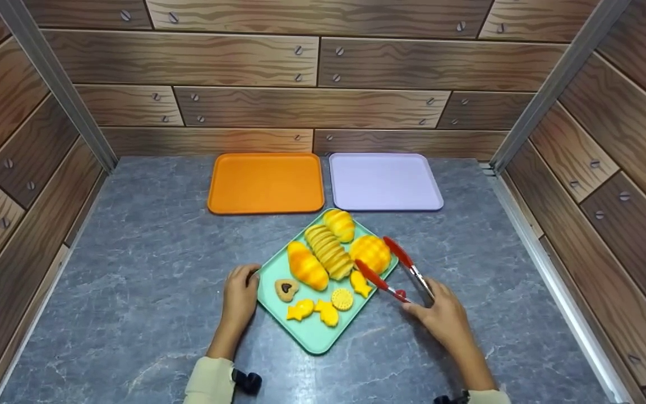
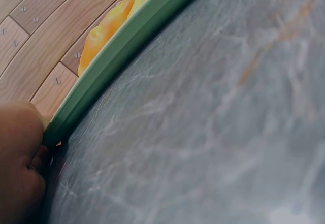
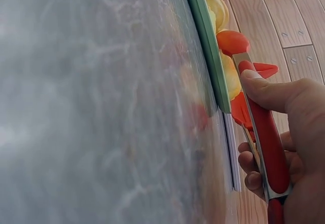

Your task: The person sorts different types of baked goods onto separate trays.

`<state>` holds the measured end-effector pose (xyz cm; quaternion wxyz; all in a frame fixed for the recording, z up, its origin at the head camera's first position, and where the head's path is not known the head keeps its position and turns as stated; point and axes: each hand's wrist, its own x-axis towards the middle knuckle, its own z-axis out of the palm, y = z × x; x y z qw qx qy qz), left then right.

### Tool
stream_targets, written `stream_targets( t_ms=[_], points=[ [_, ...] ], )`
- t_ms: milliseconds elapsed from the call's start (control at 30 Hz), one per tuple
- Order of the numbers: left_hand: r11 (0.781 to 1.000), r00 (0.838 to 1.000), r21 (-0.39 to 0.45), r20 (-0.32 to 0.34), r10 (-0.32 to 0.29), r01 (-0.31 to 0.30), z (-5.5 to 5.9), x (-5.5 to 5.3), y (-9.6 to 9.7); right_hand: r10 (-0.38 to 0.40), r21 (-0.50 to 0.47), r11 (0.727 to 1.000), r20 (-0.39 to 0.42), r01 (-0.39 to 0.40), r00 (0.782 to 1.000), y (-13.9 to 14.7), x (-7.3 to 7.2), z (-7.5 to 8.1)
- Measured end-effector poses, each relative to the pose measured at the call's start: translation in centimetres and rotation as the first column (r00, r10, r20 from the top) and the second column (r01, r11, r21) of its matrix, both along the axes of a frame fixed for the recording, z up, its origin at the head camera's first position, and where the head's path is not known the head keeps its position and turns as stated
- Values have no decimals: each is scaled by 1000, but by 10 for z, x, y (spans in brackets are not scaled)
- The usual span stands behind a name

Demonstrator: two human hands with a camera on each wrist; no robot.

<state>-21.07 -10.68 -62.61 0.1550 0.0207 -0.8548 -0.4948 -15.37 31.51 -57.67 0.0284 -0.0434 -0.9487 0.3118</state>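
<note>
My left hand (image 1: pixel 239 294) grips the left corner of a green tray (image 1: pixel 312 341), which lies turned like a diamond. In my right hand (image 1: pixel 445 315) is a pair of red-tipped tongs (image 1: pixel 374 275), spread apart. Their tips reach over the tray's right corner, one on each side of a round yellow bun (image 1: pixel 369 253). Beside the bun lie a sliced-looking loaf (image 1: pixel 330 252), a small roll (image 1: pixel 340 225) and an oval bread (image 1: pixel 307 266). Nearer me are a heart cookie (image 1: pixel 286 289), a round cracker (image 1: pixel 342 299) and fish-shaped crackers (image 1: pixel 300 310).
Behind the green tray, an orange tray (image 1: pixel 266 184) lies at left and a lilac tray (image 1: pixel 386 182) at right, both bare. Wood-patterned walls (image 1: pixel 244 106) enclose the grey marbled tabletop (image 1: pixel 132 269) at the back and sides.
</note>
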Motion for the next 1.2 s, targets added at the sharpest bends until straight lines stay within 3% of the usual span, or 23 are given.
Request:
stream_targets(
  t_ms=[433, 1200],
  points=[
    [1000, 1000, -3, 13, -4, 4, -1, 1, 0, -50, 47, 998, 12, 49, 999, 1, 1, 0],
    [1000, 1000, -15, 17, -6, 6, 0, 2, -1, -51, -14, 999, -133, 49, 990, 6, 7, -1]
  ],
)
